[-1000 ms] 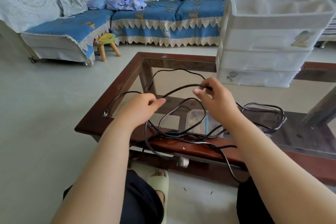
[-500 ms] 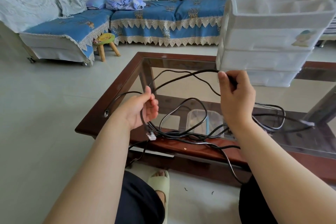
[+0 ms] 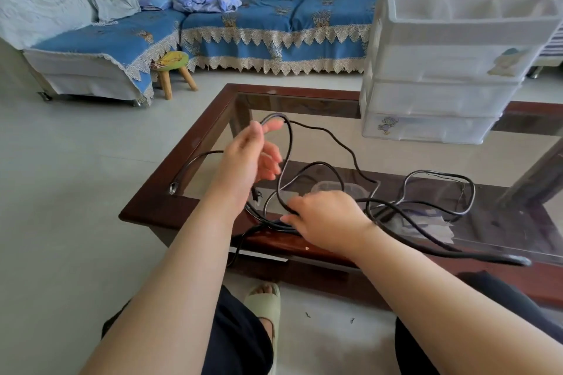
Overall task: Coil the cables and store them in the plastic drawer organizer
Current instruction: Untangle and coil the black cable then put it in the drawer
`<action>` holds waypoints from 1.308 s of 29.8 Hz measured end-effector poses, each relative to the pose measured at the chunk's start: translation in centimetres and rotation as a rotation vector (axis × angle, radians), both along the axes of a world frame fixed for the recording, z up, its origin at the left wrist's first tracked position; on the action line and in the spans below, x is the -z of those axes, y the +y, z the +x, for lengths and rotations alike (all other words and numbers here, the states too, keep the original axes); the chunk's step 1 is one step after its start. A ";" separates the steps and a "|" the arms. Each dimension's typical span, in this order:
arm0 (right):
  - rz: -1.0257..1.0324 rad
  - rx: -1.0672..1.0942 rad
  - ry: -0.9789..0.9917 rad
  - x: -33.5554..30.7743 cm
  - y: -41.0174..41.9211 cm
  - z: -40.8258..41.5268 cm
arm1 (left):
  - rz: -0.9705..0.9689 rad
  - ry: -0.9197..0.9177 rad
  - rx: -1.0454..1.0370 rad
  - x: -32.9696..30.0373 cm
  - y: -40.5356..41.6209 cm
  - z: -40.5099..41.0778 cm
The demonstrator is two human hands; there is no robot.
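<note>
The person is holding a loop of the black cable [image 3: 320,131] up off the glass surface [image 3: 304,146] with the left hand [image 3: 249,158] — thumb and forefinger are pinching the top of the loop while the other fingers are hanging loose. The right hand [image 3: 323,219] is reaching low, just below and to the right of the left, its curled fingers closing on the slack near the surface's front edge. The rest of the cable is sprawling rightward from that hand in untidy bends, its long run lying left to right. The plastic drawer organizer [image 3: 451,70] is standing well beyond the right hand — drawers closed, I judge.
</note>
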State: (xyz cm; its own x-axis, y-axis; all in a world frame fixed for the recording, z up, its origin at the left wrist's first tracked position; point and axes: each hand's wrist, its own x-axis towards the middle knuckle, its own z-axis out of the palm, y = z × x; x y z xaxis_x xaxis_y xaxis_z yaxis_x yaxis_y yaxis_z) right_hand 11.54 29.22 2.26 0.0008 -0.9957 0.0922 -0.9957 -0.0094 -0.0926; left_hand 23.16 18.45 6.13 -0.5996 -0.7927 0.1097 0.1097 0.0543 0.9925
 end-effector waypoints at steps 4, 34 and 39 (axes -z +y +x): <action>-0.027 -0.126 -0.068 0.1 0.7 0.8 | -0.161 -0.183 0.171 0.2 1.0 -0.6; 0.000 0.259 -0.232 -5.3 2.9 -6.9 | -0.015 -0.475 0.582 -0.3 0.3 0.5; -0.188 0.292 -0.312 -4.8 2.5 -6.3 | 0.044 -0.468 0.692 -0.4 1.0 0.5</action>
State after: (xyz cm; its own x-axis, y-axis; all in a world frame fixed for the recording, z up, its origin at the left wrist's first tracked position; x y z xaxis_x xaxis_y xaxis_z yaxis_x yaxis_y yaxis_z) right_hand 5.24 31.72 7.05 -0.3332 -0.9163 0.2223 -0.8841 0.2217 -0.4113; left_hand 23.68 19.44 6.49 -0.9286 -0.2263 -0.2941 -0.3199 0.0863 0.9435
